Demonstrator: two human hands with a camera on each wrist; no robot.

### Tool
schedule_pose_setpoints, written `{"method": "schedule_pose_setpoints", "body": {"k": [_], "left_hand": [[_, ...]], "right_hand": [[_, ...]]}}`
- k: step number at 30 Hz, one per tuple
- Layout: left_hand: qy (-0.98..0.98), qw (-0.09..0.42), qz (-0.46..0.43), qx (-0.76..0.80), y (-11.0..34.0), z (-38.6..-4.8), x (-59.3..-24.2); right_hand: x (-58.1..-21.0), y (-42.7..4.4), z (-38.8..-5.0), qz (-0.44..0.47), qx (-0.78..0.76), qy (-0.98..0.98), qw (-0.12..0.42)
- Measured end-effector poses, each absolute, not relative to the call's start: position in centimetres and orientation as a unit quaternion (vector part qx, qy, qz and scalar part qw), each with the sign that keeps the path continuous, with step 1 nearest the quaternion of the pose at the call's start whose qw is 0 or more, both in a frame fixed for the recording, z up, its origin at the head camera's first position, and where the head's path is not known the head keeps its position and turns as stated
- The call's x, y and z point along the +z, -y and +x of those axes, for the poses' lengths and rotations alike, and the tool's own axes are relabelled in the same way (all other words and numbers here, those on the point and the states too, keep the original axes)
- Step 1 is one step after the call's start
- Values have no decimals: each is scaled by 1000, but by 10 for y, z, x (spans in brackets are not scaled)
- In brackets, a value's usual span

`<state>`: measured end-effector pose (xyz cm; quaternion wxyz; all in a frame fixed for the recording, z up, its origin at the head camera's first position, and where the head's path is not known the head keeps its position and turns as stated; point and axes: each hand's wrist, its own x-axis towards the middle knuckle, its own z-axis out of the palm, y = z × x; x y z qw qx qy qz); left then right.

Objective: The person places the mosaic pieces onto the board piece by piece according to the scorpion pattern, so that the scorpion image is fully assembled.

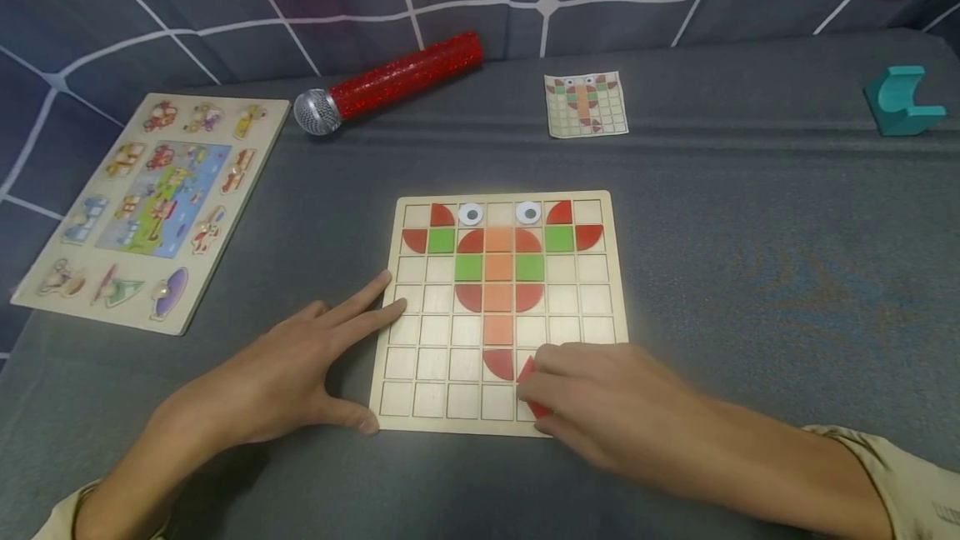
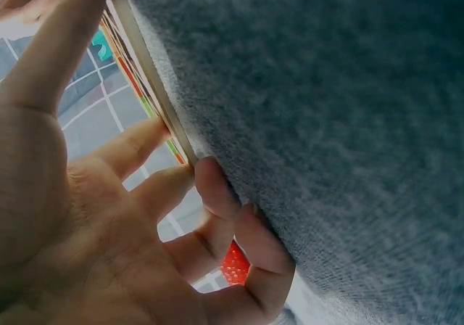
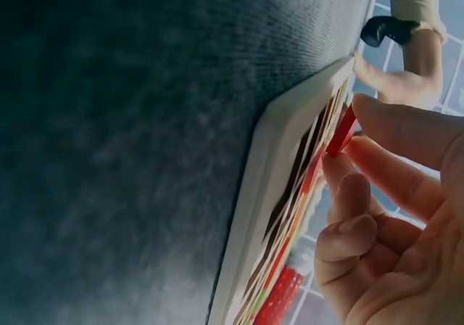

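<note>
A wooden grid board lies on the grey cloth, set with red, green and orange tiles and two googly-eye pieces. My left hand steadies it with spread fingers at its left edge and the thumb at the near left corner. Over the near right part of the board, my right hand pinches a small red tile between thumb and fingertips. The tile is tilted above the grid in the right wrist view, and the fingers partly cover its shape. Beside it sits a red quarter-round tile.
A picture card with a similar grid pattern lies beyond the board. A red glittery toy microphone rests at the back. To the left is a wooden knob puzzle, and a teal holder stands at the far right.
</note>
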<state>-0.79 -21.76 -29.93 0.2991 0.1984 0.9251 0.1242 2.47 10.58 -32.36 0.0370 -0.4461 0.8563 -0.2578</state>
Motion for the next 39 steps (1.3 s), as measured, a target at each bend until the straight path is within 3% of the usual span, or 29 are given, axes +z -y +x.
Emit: {"method": "schedule_pose_setpoints", "body": {"k": [13,23,33,39], "left_hand": [[-925,293,206,124,219,-7,-298],[-927,282,216,120,220,-7,-298],[-925,293,204,128,218,-7,-298],[-925,289,209,129,218,-7,-298]], "right_hand": [[-317,-99,23,-420,-237,-871,90],[-321,-101,19,-435,-229,-870,40],[-319,-100,16,-431,-205,-878,31],[-316,-98,14,-424,-190,-884,54]]}}
